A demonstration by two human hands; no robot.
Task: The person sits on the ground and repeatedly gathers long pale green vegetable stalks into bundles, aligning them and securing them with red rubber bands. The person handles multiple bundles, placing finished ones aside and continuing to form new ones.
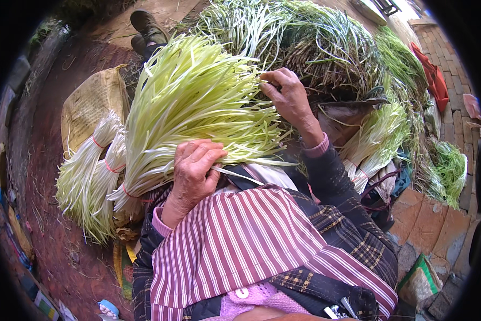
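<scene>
A large bundle of pale yellow blanched chives (200, 96) lies across my lap, its leaves fanned out away from me. A red band (130, 191) circles the white stem end at the lower left. My left hand (196, 172) grips the near side of this bundle, with the fingers curled over the leaves and the thumb tucked below. At the far right edge of the fan, my right hand (286, 94) pinches a leaf tip between thumb and forefinger. One loose pale leaf (240, 175) hangs below my left hand, over the striped apron (232, 240).
Two smaller banded chive bundles (92, 176) rest at the left against a yellow woven sack (94, 102). Uncleaned chives (324, 52) are heaped beyond my lap. Another pale bundle (376, 140) lies at the right, near cardboard (429, 228). Someone's shoe (146, 26) shows at the top.
</scene>
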